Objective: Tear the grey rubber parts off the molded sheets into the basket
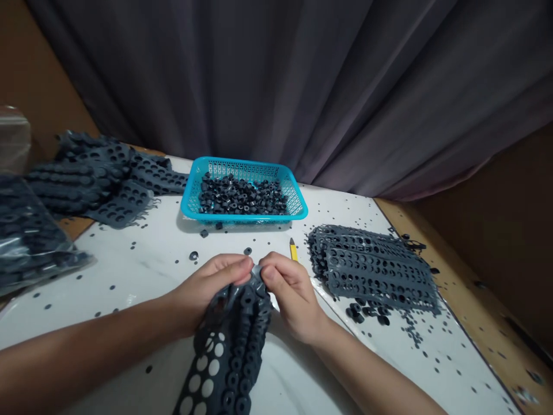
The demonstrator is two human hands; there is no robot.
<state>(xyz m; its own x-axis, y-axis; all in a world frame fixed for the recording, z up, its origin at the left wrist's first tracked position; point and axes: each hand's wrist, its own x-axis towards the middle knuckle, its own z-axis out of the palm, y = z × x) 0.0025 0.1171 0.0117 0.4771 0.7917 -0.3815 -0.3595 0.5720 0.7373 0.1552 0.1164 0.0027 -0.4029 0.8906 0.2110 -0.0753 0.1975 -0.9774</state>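
My left hand (216, 282) and my right hand (291, 291) meet near the middle of the view, both closed on the far end of a dark grey rubber sheet (239, 351). The sheet hangs down toward me. Rows of ring-shaped rubber parts stand along its right side, and round holes on its left side show white through them. Thumbs and fingertips pinch the sheet's end, and what lies between them is partly hidden. Beyond my hands is a blue plastic basket (244, 218) with many small black rubber pieces (242, 196) in it.
Right lies a stack of punched rubber sheets (380, 268), with loose black pieces (367, 311) beside it. A yellow-handled tool (294, 251) lies behind my right hand. More rubber sheets (86, 173) and a clear plastic bag (34, 236) are left. Black specks dot the white tabletop (142, 276); a curtain (259, 75) hangs behind.
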